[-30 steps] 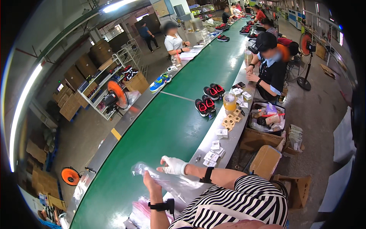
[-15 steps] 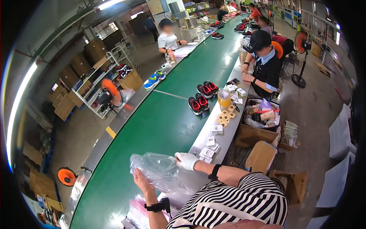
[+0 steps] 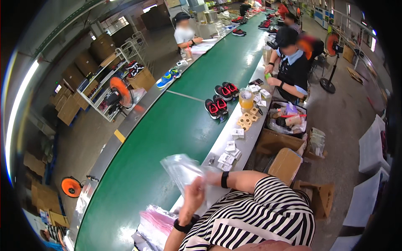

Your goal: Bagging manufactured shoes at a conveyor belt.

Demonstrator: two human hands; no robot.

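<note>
Both my hands hold a clear plastic bag (image 3: 183, 170) up over the near edge of the green conveyor belt (image 3: 167, 129). My left hand (image 3: 194, 195), with a black watch on the wrist, grips the bag's lower part. My right hand (image 3: 211, 178), also with a dark wristband, grips the bag from the right, mostly hidden behind the plastic. A stack of pink-tinted plastic bags (image 3: 157, 224) lies below my left forearm.
Two pairs of black-and-red shoes (image 3: 220, 98) ride on the belt farther up; a blue pair (image 3: 168, 77) sits at its left edge. Small white packets (image 3: 231, 151) and an orange jar (image 3: 246, 99) line the side ledge. Other people work along the belt. Cardboard boxes (image 3: 286, 164) stand to my right.
The bag has been lifted off the belt and brought closer to my chest. My two hands have come together on it.
</note>
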